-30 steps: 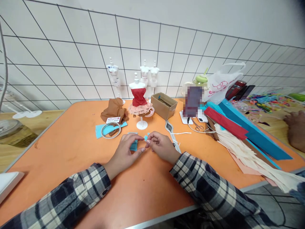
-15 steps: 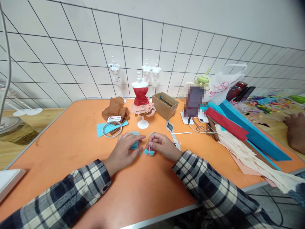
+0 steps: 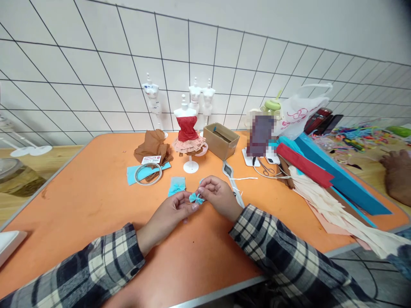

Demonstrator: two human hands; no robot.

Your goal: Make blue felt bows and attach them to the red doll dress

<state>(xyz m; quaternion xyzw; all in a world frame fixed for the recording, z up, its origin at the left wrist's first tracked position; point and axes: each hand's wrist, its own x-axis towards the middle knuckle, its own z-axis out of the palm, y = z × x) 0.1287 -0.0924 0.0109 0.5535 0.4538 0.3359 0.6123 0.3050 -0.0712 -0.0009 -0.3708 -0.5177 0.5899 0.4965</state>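
Note:
Both my hands meet over the orange table (image 3: 96, 201) and pinch a small blue paper bow (image 3: 196, 198) between them. My left hand (image 3: 171, 212) grips its left side with the fingertips. My right hand (image 3: 218, 197) grips its right side, fingers curled. Just behind the bow lies a blue paper square (image 3: 177, 186) with a second bow on it. Further back stands a small white mannequin in a red and pink dress (image 3: 188, 137).
Bare white mannequins (image 3: 153, 102) stand by the wire grid wall. Brown fabric (image 3: 152, 149), a tape ring (image 3: 148, 174), a cardboard box (image 3: 221, 141), a phone on a stand (image 3: 260, 139), scissors (image 3: 265, 167) and rolled coloured papers (image 3: 321, 171) lie around. Another person's hand (image 3: 396, 175) rests at far right.
My left hand has left the blue square and come back to the bow, which both hands now hold slightly above the table. The square with the second bow is now uncovered.

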